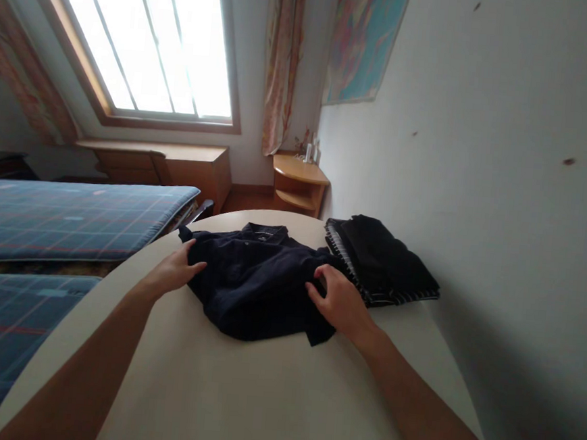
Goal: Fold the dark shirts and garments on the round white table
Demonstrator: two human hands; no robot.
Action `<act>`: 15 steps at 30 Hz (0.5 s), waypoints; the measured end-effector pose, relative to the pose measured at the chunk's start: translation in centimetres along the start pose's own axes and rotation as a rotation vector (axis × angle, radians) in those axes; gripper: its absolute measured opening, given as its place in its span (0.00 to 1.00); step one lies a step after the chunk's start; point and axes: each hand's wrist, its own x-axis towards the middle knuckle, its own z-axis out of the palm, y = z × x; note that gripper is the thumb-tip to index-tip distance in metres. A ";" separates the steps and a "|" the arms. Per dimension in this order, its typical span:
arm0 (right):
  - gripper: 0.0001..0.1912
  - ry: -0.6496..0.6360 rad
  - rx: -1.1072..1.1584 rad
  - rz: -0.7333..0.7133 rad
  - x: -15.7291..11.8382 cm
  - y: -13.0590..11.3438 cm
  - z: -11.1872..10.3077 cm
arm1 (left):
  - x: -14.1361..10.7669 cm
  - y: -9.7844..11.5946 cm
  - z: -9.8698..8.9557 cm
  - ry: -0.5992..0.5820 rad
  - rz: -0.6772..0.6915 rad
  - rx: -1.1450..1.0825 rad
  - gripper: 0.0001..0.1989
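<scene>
A dark navy collared shirt [263, 278] lies bunched on the pale round table [259, 393], with its collar at the far side. At the shirt's left edge, my left hand [175, 272] touches the cloth, its thumb and forefinger spread apart. Over the right side is my right hand [341, 298], its fingers bent and a gap between thumb and forefinger. Its fingertips rest on the shirt. Just beyond that hand sits a stack of folded black clothes [387, 258], some with white stripes, close against the shirt.
A white wall [503, 196] runs along the table's right side. To the left are blue plaid mattresses [70, 219]. A wooden desk [196, 161] stands under the window [150, 39], and a corner shelf [300, 170] holds small items behind the table.
</scene>
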 end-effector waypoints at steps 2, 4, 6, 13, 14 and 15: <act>0.14 -0.094 -0.024 -0.077 -0.5 -0.8 0.3 | 0.0 -0.6 -0.1 -0.045 -0.003 0.162 0.34; 0.17 -0.167 -0.037 -0.128 -0.9 -1.5 0.4 | 0.0 -0.8 -0.2 -0.086 -0.017 0.244 0.31; 0.19 -0.208 -0.030 -0.160 -1.3 -2.2 0.7 | -0.1 -0.6 -0.3 -0.091 -0.010 0.251 0.26; 0.04 -0.205 0.072 -0.230 -1.5 -3.8 1.7 | -0.5 2.0 -0.4 -0.033 -0.022 0.030 0.16; 0.05 -0.166 0.093 -0.204 -1.4 -3.8 1.6 | -0.5 2.2 -0.6 0.004 -0.011 -0.010 0.15; 0.06 -0.126 0.122 -0.159 -1.2 -3.7 1.3 | -0.4 2.2 -0.8 0.061 -0.001 -0.055 0.15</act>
